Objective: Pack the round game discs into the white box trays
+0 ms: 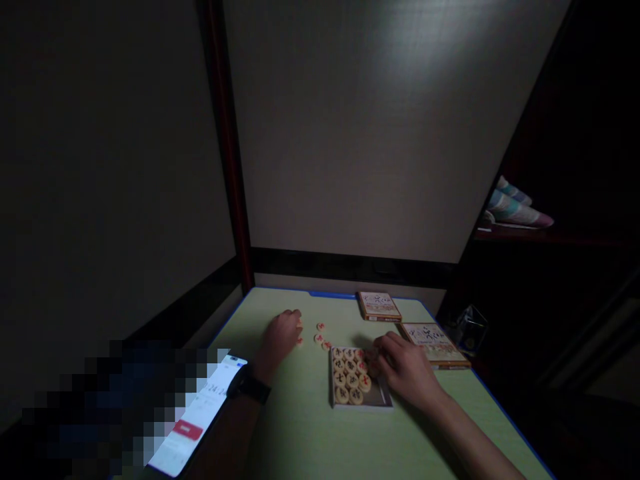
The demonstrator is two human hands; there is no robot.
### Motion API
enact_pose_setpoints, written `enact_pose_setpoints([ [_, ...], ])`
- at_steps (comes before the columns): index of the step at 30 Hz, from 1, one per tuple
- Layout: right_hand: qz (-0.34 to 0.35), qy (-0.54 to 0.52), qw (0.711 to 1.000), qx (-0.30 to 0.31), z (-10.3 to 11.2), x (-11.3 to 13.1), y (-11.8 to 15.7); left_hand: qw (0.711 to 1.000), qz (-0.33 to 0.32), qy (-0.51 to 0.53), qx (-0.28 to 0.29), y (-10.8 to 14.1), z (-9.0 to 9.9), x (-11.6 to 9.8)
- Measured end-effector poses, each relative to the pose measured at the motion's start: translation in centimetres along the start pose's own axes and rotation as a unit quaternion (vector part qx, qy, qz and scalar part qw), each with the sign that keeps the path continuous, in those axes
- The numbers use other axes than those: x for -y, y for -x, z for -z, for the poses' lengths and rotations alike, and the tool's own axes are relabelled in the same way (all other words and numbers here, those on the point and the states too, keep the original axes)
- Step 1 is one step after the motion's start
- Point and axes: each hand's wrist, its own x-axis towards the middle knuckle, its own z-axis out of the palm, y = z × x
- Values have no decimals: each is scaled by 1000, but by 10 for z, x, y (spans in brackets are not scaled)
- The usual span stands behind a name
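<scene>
An open box (375,402) stands on the table, with several round Chinese chess pieces (352,380) lying flat in rows inside it, marked in black or red. My right hand (405,367) reaches over the right side of this box. Its fingers are bent together around a Chinese chess piece (374,363), partly hidden in shadow. Farther left, my left hand (284,333) rests low over the table with curled fingers, closed at a piece (299,324) by the fingertips. Just right of it lie several loose red-marked pieces (319,339).
Two flat printed boxes (379,307) lie at the back right, the nearer box lid (435,343) beside my right hand. A lit phone (200,420) is at the left, by my left wrist. A wall panel (350,167) rises behind the green table (310,440).
</scene>
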Motion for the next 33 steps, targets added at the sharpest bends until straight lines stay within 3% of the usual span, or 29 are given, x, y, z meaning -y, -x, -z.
enact_pose_setpoints([
  [3,4,-42,999,-34,-1,1,0,985,-25,143,-96,1,2,-19],
  [5,21,-97,993,-67,-1,4,1,952,-45,277,-124,5,-1,-40],
  [7,54,-155,982,-93,-1,8,1,905,-44,410,-103,13,-8,-64],
  [10,106,-200,967,-113,-4,13,2,831,-39,555,-12,26,-22,-92],
  [14,136,-188,966,-116,-10,16,4,761,-21,646,54,31,-32,-103],
  [21,148,-166,966,-134,-6,17,3,736,-5,676,48,30,-23,-99],
  [26,94,-193,953,-216,-4,17,1,740,19,673,10,30,-26,-98],
  [28,77,-221,945,-227,-6,20,1,736,15,676,27,29,-30,-96],
  [33,88,-268,941,-189,-10,27,1,700,-19,706,106,31,-34,-96],
])
